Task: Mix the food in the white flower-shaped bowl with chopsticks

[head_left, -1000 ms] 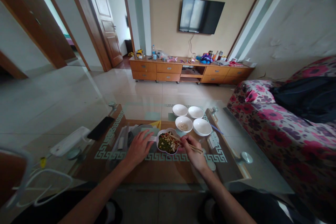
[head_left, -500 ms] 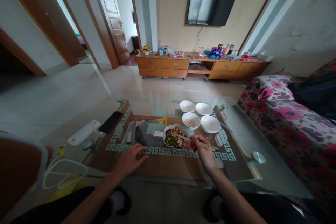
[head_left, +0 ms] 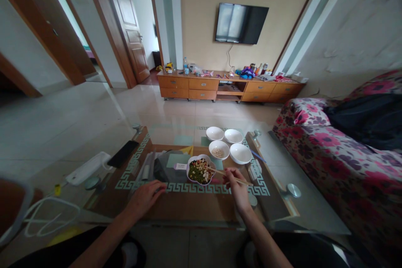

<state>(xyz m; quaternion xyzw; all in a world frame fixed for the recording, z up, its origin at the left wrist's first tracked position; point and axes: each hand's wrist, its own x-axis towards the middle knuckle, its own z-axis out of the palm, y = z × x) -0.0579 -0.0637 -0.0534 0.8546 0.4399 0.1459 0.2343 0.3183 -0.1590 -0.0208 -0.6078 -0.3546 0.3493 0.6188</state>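
Chopsticks (head_left: 219, 171) reached over the rim of a scalloped dish (head_left: 201, 184) of mixed dry pieces.
The hands were well apart: the right hand (head_left: 237, 186) pinched the chopsticks, though whether their tips gripped anything was hard to tell; the left hand (head_left: 146, 197) was free, fingers loosely curled. The dish sat on the glass table (head_left: 185, 207), near four white bowls (head_left: 240, 154).

A television (head_left: 241, 24) hangs above a long wooden cabinet (head_left: 202, 89)
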